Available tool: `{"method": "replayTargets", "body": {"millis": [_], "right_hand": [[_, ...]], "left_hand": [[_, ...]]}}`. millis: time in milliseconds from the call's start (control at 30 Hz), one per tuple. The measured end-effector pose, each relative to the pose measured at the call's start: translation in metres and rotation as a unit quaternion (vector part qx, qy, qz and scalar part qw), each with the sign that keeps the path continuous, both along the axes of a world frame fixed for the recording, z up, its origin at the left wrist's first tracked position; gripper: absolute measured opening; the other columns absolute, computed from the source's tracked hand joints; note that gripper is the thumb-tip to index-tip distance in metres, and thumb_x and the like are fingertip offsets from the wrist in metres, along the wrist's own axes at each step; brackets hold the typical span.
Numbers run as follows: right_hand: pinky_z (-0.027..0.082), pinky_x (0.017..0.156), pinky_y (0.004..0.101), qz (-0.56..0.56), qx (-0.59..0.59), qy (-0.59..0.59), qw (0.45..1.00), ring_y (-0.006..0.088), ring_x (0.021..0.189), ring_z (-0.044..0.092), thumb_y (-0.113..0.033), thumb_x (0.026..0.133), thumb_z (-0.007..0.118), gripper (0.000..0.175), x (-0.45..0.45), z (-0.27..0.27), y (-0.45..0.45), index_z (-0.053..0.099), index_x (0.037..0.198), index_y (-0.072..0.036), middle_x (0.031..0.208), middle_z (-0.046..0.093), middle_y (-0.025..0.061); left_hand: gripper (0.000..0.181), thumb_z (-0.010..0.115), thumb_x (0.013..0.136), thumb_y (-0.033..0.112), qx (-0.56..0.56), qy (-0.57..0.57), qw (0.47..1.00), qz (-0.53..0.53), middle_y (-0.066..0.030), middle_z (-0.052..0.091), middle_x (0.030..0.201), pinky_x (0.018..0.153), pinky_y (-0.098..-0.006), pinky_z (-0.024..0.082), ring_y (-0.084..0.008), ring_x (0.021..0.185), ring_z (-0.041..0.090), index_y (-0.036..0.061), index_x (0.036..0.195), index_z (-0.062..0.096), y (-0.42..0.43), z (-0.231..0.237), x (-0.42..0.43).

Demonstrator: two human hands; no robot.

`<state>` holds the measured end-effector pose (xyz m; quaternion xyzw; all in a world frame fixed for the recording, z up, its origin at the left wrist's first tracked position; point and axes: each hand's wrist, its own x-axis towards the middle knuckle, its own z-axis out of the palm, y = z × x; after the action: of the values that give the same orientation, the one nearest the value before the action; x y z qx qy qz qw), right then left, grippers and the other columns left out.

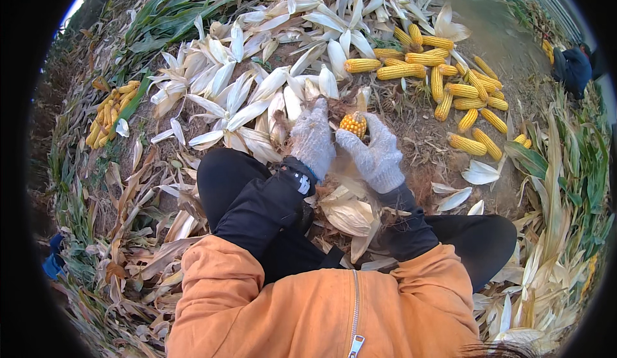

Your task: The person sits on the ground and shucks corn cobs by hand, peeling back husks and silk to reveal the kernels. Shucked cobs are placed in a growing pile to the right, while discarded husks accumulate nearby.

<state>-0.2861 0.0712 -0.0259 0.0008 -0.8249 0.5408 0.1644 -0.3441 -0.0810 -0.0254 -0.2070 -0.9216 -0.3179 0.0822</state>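
Note:
A partly bared ear of yellow corn [354,125] is held between the thumb and fingers of my right hand [378,153], which wears a pale knitted work glove. My left hand [312,138], gloved alike, is just left of the ear with its back towards me. Brown corn silk [343,107] shows by its fingertips, but the glove hides whether anything is gripped. Bits of silk cling to both gloves. Beneath the hands, between my crossed legs, lies a dry corn husk [349,216].
Husked yellow ears [462,90] lie scattered ahead to the right; another pile of ears [111,112] is at far left. Pale opened husks [241,97] spread in front. Green corn leaves [178,13] lie at upper left. Another person [572,71] is at the far right.

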Motion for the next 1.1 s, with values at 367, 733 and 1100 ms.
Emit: {"method": "replayTargets", "body": {"millis": [367, 733, 1100], "right_hand": [[0.05, 0.097, 0.0294, 0.061, -0.348, 0.029, 0.935, 0.0161, 0.108, 0.064, -0.016, 0.102, 0.059, 0.035, -0.004, -0.041, 0.013, 0.058, 0.132, 0.002, 0.12, 0.066, 0.0087], [0.053, 0.073, 0.0389, -0.176, -0.663, 0.05, 0.726, 0.0204, 0.073, 0.059, -0.044, 0.103, 0.056, 0.035, -0.011, -0.048, 0.084, 0.063, 0.1, -0.009, 0.079, 0.057, 0.0032], [0.048, 0.104, 0.0402, 0.248, -0.23, -0.071, 0.938, 0.0248, 0.122, 0.06, -0.03, 0.1, 0.057, 0.05, 0.002, 0.009, 0.06, 0.05, 0.14, 0.0, 0.126, 0.063, 0.0139]], "left_hand": [[0.07, 0.079, 0.078, 0.014, 0.0, -0.016, 0.998, 0.057, -0.0208, 0.069, 0.114, 0.093, -0.0383, 0.053, -0.0338, 0.108, 0.067, -0.006, 0.138, 0.048, 0.001, -0.042, -0.019], [0.029, 0.042, 0.11, 0.023, 0.75, -0.365, 0.552, 0.01, -0.0117, 0.065, 0.119, 0.095, -0.0402, 0.055, -0.0238, 0.106, 0.066, 0.0018, 0.124, 0.057, 0.011, -0.024, -0.025], [0.031, 0.044, 0.11, 0.024, 0.799, -0.381, 0.463, -0.053, -0.0115, 0.068, 0.116, 0.097, -0.0392, 0.054, -0.0223, 0.107, 0.066, -0.0005, 0.122, 0.058, -0.006, -0.035, -0.055]]}}
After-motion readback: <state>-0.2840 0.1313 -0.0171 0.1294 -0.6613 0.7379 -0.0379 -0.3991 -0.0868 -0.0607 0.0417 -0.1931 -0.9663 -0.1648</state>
